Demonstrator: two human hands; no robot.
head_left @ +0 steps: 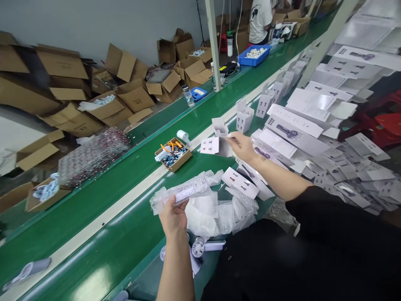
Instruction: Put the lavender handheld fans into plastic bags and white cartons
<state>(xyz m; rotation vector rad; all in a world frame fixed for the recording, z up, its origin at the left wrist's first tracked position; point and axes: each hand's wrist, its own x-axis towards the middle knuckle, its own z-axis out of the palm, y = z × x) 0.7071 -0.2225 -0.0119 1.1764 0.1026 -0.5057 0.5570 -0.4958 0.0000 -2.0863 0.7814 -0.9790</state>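
At the far left, opened cardboard boxes [62, 94] are heaped along the wall; in front of them a stack of clear trays [94, 156] is seen beside the green belt [131, 213], along which a pale strip is run; at the lower left a lavender fan [29, 271] is laid across that strip.

Further right, the wrapped fan [189, 189] is held above the belt by the left hand [173, 215], the fingers being closed about its lower end, with clear wrapping bunched around it; below, by the left wrist, other lavender fans [198, 247] are partly hidden by the forearm. Beyond the wrapped fan, a small parts box [182, 162] is filled with little pieces and orange-handled tools; crumpled clear bags [203, 217] are spread just right of the left hand.

Next, an open white carton [209, 145] is gripped at its edge by the right hand [242, 146], the thumb and fingers being pinched on the card; nearer the body a printed carton [240, 182] is laid by the bags; at the right, many white cartons [294, 129] are piled in overlapping rows; behind, a blue tray [250, 62] is set on the line, near a co-worker in a white shirt [260, 21].
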